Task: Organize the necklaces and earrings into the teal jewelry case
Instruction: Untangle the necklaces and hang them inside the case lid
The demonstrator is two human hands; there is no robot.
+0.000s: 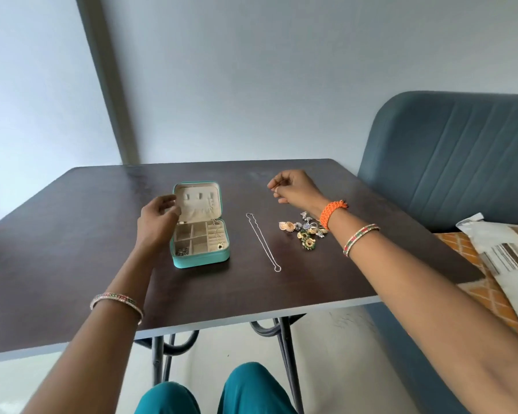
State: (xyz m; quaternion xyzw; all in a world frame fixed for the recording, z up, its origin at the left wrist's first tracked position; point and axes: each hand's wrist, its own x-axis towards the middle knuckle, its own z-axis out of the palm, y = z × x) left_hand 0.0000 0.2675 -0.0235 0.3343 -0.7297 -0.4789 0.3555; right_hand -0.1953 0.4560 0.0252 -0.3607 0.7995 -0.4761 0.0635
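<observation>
Resting on the dark table (pixel 72 249) toward its left-centre is one teal jewelry case (pixel 200 231), lid raised and leaning back, its beige tray split into small compartments; a few small pieces sit in the near-left compartment, and one gold chain with a dark pendant (pixel 219 245) trails down from the lid over the right-hand section. The left hand (pixel 157 218) hovers at the case's left edge, fingers loosely curled beside the raised lid — whether they touch the lid I cannot tell, and nothing is visibly held in them. One beaded bangle (pixel 117 300) circles that forearm. To the right of the case, apart from it, a single silver necklace (pixel 263 242) lies stretched out in a long narrow loop, running diagonally from far-left to near-right. Further right lies one heap of earrings (pixel 304 231), gold, green and silver pieces tangled too closely to count. The right hand (pixel 293 186) is raised beyond that heap, near the far side of the table, fingers curled in with thumb and forefinger pressed together as if pinching something — whatever is between them is too small to make out. Its wrist carries two bands: an orange woven one (pixel 332 212) just over the earrings, and a beaded bangle (pixel 361 239) lower on the forearm. At the far right stand a blue upholstered seat (pixel 449 156) and one patterned cushion (pixel 503 252).
</observation>
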